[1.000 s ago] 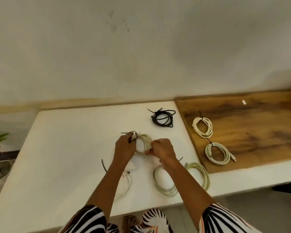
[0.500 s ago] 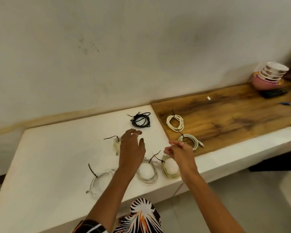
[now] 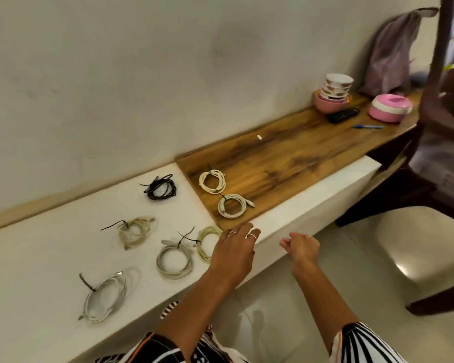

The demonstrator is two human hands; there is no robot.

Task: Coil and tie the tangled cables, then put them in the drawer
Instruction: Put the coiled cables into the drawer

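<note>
Seven coiled and tied cables are shown lying on the desk [image 3: 50,258], none held. On the white surface, a black coil [image 3: 161,189] is seen toward the wall, a yellowish coil [image 3: 134,231] in front of it, a grey coil [image 3: 174,260] nearer the front edge, a pale green coil [image 3: 207,241] just beside the grey one, and a white coil [image 3: 104,297] furthest left. On the wooden board [image 3: 286,163], a cream coil [image 3: 212,181] and a light grey coil [image 3: 232,205] are placed near each other. Each coil is bound by a dark tie.

The left hand [image 3: 233,251] is held over the front edge of the desk, fingers extended and spread, its grip apart; the pale green coil is partly covered by it. The right hand [image 3: 300,247] is held in the air beyond the desk edge, fingers loosely curled around nothing.

At the far end of the board, stacked bowls [image 3: 334,94], a pink container [image 3: 389,108], a black device [image 3: 343,116] and a blue pen [image 3: 367,126] are seen. No drawer can be made out.
</note>
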